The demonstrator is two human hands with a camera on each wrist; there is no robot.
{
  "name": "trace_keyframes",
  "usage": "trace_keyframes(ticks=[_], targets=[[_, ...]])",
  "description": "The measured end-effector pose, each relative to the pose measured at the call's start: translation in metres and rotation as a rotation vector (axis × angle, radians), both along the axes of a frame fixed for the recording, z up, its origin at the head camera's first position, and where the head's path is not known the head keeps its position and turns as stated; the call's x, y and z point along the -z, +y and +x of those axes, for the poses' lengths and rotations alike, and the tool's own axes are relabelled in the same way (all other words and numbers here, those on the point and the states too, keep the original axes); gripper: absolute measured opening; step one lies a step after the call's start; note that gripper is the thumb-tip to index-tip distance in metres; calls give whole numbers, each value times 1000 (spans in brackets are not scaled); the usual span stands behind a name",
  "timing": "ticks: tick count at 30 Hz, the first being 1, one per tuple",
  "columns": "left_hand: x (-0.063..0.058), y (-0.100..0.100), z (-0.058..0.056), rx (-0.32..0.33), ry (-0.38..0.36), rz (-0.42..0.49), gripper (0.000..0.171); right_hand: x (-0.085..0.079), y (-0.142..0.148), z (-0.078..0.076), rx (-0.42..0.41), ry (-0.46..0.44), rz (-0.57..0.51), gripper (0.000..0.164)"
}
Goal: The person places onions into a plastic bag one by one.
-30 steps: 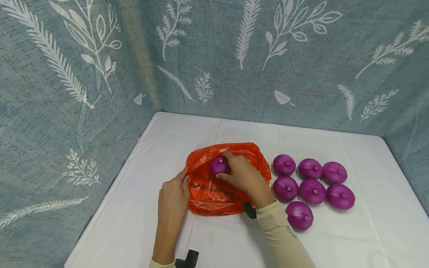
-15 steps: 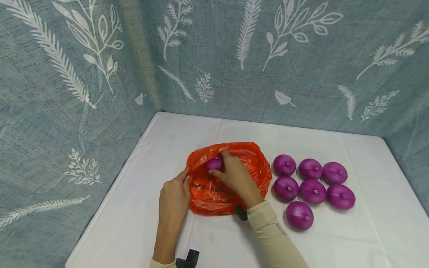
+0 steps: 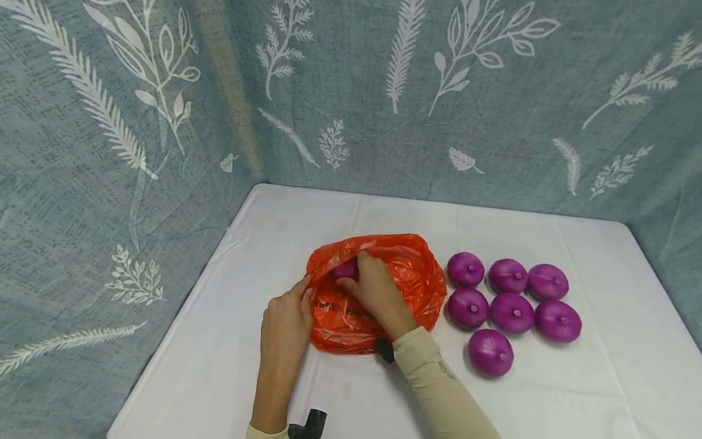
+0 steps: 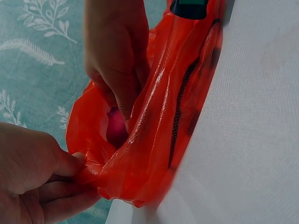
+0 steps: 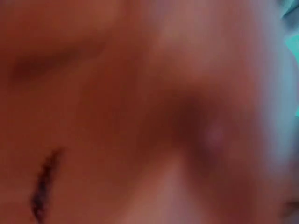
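Observation:
A red plastic bag (image 3: pixel 414 262) with dark print lies on the table, its mouth spread. At its left rim my left hand (image 3: pixel 285 326) pinches the plastic between thumb and fingers, also plain in the left wrist view. Inside the mouth, my right hand (image 3: pixel 377 289) holds a purple onion (image 3: pixel 345 269) near the left wall. In the left wrist view the onion (image 4: pixel 116 129) shows only partly, below the fingers of the right hand (image 4: pixel 117 51). The right wrist view is blurred by red plastic close to the lens.
To the right of the bag, several purple onions (image 3: pixel 512 314) stand in two rows, with a single onion (image 3: pixel 490 353) in front of them. A white cloth (image 3: pixel 609 366) covers the table. Grey-green leaf-patterned curtains (image 3: pixel 351 122) hang behind it and on the left.
My right hand has moved left and deeper into the bag with the onion, which is now more hidden. The left hand stays at the bag's rim.

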State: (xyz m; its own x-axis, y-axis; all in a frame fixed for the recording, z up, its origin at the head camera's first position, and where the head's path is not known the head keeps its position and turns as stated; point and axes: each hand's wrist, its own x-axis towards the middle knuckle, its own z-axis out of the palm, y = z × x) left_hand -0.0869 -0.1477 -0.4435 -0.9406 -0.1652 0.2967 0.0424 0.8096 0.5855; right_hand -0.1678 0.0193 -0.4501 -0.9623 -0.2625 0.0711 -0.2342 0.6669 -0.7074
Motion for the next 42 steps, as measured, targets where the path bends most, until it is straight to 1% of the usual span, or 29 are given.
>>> trace_keyframes(ticks=[4,7,12,14,16,21,25,27,32,34,39,42], targets=[[0,0,0,1,-3,2,32,1,-1,0,5,8,13,42],[0,-1,0,-4,-4,4,33,2,-1,1,14,-4,15,44],[0,-2,0,-10,10,11,33,-1,3,5,26,-15,29,48],[0,-2,0,-10,17,14,33,-5,7,7,21,-17,40,47],[0,-2,-1,-9,21,16,32,-11,12,11,18,-35,49,49],[-2,-2,-1,-12,5,21,33,-30,28,21,12,-73,66,62],[-3,-1,-1,-17,-19,24,34,-47,45,27,24,-37,74,61],[-3,-1,-1,-18,-21,23,34,-57,56,29,34,-13,58,60],[-2,0,-2,-14,-6,17,33,-83,86,38,71,27,-67,60],[-2,0,-2,-12,-3,15,32,-90,102,42,90,66,-110,61],[-3,0,-2,-13,-9,14,32,-102,144,51,200,217,-147,62],[-4,0,-1,-15,-12,15,32,-107,168,57,289,273,-160,62]])
